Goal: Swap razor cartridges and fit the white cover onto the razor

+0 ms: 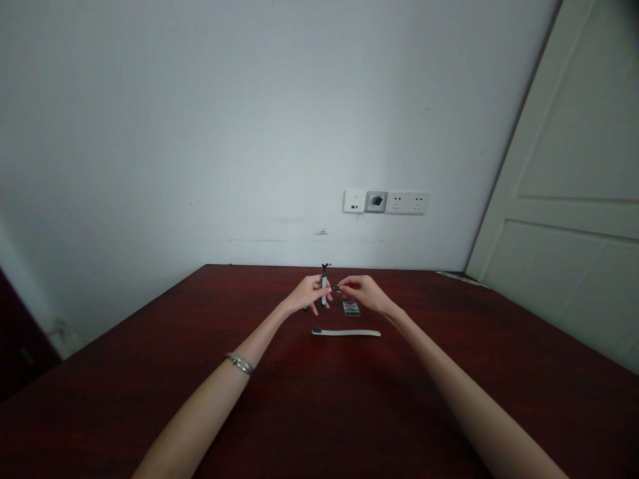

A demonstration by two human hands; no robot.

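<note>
At frame centre, above the desk, the left hand pinches a thin upright strap; right hand fingers nip a tiny dark piece against it. The strap looks light and bendy: grip near its end.

No readable text, label, brand or number anywhere. Small dark rectangular piece on the table: surface too small and blurred to read. Wall outlet strip: socket holes only, no legible marking. White strap: plain, nothing legible.
</note>
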